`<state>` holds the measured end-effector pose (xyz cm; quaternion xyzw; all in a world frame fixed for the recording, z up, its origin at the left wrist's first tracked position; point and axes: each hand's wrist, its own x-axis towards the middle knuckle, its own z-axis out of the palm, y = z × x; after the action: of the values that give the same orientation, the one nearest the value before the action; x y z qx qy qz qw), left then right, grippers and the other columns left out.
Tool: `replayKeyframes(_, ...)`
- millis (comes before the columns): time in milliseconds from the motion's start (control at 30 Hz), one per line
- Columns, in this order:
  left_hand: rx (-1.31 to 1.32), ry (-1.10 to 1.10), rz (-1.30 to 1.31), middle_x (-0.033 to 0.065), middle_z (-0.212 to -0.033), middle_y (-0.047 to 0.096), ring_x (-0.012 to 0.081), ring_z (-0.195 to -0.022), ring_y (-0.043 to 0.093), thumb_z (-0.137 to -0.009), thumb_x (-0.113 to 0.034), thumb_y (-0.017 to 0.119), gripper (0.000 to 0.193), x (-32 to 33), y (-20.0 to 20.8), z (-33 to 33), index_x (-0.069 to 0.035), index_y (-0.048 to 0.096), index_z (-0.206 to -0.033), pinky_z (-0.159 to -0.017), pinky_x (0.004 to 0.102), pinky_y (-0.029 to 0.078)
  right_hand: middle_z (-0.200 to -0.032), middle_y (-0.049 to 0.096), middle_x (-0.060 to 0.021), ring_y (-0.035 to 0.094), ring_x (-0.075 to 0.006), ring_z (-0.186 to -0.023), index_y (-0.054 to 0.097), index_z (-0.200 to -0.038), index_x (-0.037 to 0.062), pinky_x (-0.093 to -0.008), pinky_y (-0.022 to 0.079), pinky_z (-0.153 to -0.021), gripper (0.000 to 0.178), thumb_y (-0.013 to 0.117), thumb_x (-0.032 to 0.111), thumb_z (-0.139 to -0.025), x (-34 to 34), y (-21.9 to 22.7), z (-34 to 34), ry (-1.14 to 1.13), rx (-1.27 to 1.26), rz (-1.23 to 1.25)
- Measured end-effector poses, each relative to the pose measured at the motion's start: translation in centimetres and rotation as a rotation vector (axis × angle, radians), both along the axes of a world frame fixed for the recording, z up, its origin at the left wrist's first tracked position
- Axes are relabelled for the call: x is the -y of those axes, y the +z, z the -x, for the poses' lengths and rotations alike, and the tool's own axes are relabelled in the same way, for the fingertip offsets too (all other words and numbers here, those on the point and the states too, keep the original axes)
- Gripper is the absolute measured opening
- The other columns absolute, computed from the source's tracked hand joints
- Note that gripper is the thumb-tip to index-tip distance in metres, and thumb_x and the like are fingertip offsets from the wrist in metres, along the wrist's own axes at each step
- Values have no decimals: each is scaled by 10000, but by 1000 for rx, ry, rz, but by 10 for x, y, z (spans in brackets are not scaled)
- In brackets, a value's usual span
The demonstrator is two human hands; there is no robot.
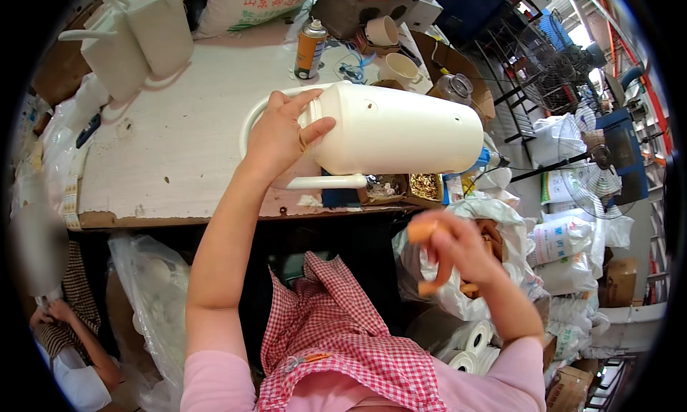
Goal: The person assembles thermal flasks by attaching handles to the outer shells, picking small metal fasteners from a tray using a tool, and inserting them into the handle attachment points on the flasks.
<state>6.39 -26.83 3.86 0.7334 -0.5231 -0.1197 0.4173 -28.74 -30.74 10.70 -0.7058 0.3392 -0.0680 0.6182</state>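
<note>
My left grip [290,129] holds one white can [404,129], turned sideways; my right grip [461,249], blurred, holds an orange piece [424,231] near a white bag [452,309].

Orange spray can [310,52]; standing fan [600,156]

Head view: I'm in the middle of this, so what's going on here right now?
A person's left hand holds a cream watering can by its left end as it lies on its side over the workbench. The right hand, blurred, holds a curved orange piece by an open white bag of similar pieces. The orange piece is apart from the can. Two more cans stand at the back left.
</note>
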Motion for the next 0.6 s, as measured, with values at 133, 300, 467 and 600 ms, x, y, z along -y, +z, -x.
replayKeyframes(133, -35, 6, 2, 152, -1074, 555, 329, -985, 622, -886, -543, 710, 591, 0, -3, 1, -200, 629, -1360, -877, 392, 510, -786, 601, 24, 510, -38, -575, 621, -1098, 37, -203, 415, -491, 193, 617, 199, -993, 53, 77, -75, 32, -55, 465)
replayKeyframes(300, -23, 53, -67, 161, -1102, 568, 341, -991, 643, -874, -550, 712, 606, -8, 6, 6, -197, 630, -1359, -877, 419, 524, -839, 697, -36, 577, -77, -669, 627, -916, 5, -268, 475, -551, 277, 719, 266, -909, 94, 81, -161, 135, -210, 745)
replayKeyframes(467, 41, 106, 67, 145, -1094, 579, 333, -997, 645, -861, -600, 681, 631, -8, -8, 9, -188, 644, -1337, -856, 436, 530, -836, 718, -19, 568, -51, -634, 641, -912, 25, -240, 444, -505, 240, 697, 258, -926, 114, 61, -177, 197, -250, 740)
replayKeyframes(600, 128, 136, 57, 162, -1135, 590, 341, -1020, 658, -831, -686, 640, 682, -8, -7, 6, -194, 674, -1301, -838, 456, 548, -753, 678, 8, 485, -16, -520, 630, -930, 38, -203, 377, -448, 202, 651, 233, -979, 125, 54, -176, 135, -212, 498)
